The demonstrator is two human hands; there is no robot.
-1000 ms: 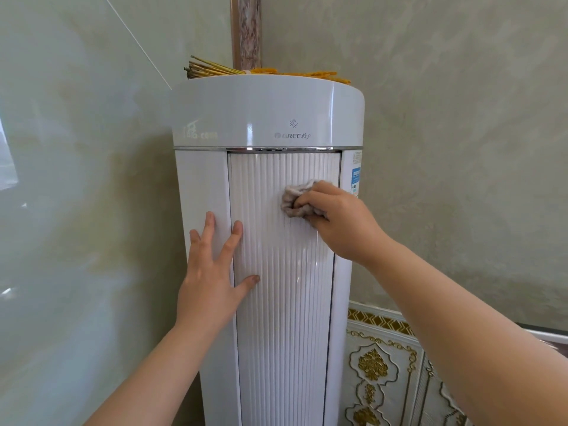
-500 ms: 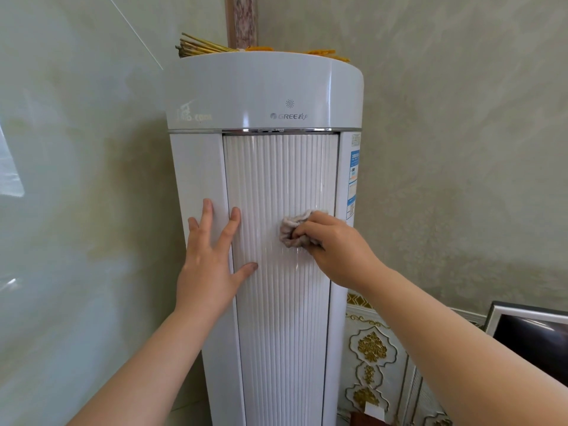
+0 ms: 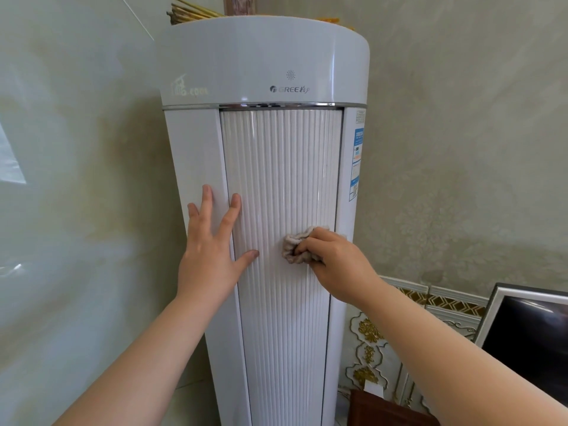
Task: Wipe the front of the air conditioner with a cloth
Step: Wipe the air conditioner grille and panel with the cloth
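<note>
1. The air conditioner [image 3: 267, 63] is a tall white standing unit in the corner of the room, and all places below are given relative to it.
2. To the left of it there is a glossy pale green wall [image 3: 67, 195] with soft light reflections.
3. On its top, at the left back edge, a bundle of thin yellow sticks [image 3: 190, 12] lies and points out to the left.
4. The left hand [image 3: 209, 253] lies flat on the left side of its front, with the fingers spread wide and holding nothing. The palm is on the smooth white side strip, and the index finger and the thumb reach onto the ribbed panel [image 3: 282, 179] in the middle of the front.
5. The cloth [image 3: 296, 245] is a small crumpled beige piece pressed on the ribbed panel, in the right half of it, at about the same height as the left hand.
6. The right hand [image 3: 335, 262] is closed around the cloth and holds it against the panel; the fingers curl over it from the right.
7. On the right side strip of the unit there is a blue and white label [image 3: 356, 161], above the right hand.
8. To the right of the unit, low down, a white wall panel with gold ornaments [image 3: 368, 342] is visible, and further right the corner of a dark screen with a silver frame [image 3: 528, 336].
</note>
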